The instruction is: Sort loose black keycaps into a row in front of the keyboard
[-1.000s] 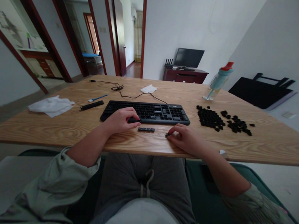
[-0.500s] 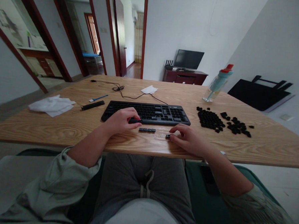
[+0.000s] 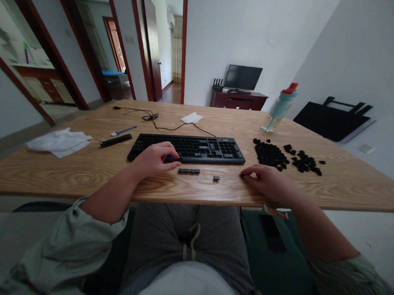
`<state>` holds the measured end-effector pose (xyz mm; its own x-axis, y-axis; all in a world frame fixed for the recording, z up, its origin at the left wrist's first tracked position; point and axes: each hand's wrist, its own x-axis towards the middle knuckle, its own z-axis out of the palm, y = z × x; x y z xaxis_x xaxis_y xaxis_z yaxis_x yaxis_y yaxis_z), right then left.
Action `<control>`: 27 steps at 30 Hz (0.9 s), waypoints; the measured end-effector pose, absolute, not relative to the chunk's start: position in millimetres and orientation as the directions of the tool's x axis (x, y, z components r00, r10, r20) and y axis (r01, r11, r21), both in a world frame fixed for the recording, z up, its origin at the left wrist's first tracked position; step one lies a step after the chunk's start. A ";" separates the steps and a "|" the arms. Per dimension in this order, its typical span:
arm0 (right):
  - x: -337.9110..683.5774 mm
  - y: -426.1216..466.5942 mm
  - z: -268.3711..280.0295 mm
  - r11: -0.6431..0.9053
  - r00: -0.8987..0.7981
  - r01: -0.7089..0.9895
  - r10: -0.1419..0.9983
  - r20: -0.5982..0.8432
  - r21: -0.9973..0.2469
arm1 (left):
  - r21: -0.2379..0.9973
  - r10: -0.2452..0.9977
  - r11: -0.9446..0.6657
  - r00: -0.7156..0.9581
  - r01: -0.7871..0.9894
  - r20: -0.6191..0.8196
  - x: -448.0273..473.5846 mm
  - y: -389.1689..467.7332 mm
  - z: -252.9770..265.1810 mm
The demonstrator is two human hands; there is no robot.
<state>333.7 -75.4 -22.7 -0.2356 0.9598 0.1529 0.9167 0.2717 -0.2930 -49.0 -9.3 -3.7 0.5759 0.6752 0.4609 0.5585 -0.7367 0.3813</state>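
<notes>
A black keyboard (image 3: 190, 158) lies across the table, many of its keycaps off. My left hand (image 3: 158, 159) rests at its front edge, left of the middle, thumb and fingers closed together. Something dark shows between them, but I cannot make out what. To the right, my right hand (image 3: 264, 181) pinches a small black keycap (image 3: 242, 175) at the table surface. A short row of keycaps (image 3: 189, 171) sits in front of the keyboard. One single keycap (image 3: 216, 178) lies between that row and my right hand.
Two piles of black keycaps (image 3: 271, 156) lie right of the keyboard, below a water bottle (image 3: 278, 110). At left are white tissues (image 3: 60, 142), a black strip (image 3: 116, 140) and a blue brush (image 3: 125, 130). The cable (image 3: 171, 128) runs behind, near a folded tissue (image 3: 192, 117).
My right hand has moved right, away from the single keycap, and now pinches another one. My left hand stays at the keyboard's front edge. The whole view has shifted slightly.
</notes>
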 end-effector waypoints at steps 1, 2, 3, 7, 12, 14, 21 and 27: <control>332.6 -75.5 -23.0 0.260 -0.224 0.919 0.963 0.150 -0.297 | 0.384 0.677 -0.735 0.576 0.558 0.459 -49.2 -8.9 -4.0; 331.6 -75.8 -23.2 0.251 -0.213 0.919 0.965 0.154 -0.304 | 0.387 0.678 -0.735 0.575 0.557 0.458 -49.3 -8.4 -4.5; 330.8 -76.2 -23.5 0.249 -0.207 0.916 0.965 0.161 -0.313 | 0.388 0.678 -0.735 0.575 0.556 0.459 -49.4 -7.8 -5.0; 330.8 -78.3 -28.2 0.284 -0.220 0.898 0.951 0.218 -0.336 | 0.388 0.677 -0.735 0.575 0.555 0.460 -49.6 -6.5 -6.8; 337.6 -83.6 -34.4 0.343 -0.264 0.852 0.934 0.241 -0.396 | 0.397 0.683 -0.730 0.568 0.557 0.459 -49.1 -7.3 -6.0; 339.8 -87.2 -34.4 0.359 -0.285 0.835 0.930 0.230 -0.416 | 0.395 0.681 -0.732 0.573 0.555 0.457 -49.0 -7.5 -5.5; 336.1 -92.6 -32.6 0.280 -0.193 0.878 0.950 0.247 -0.387 | 0.391 0.682 -0.731 0.575 0.560 0.452 -49.1 -6.0 -6.7; 327.0 -95.7 -32.0 0.303 -0.247 0.840 0.952 0.181 -0.450 | 0.390 0.685 -0.727 0.567 0.565 0.457 -48.3 -6.0 -6.5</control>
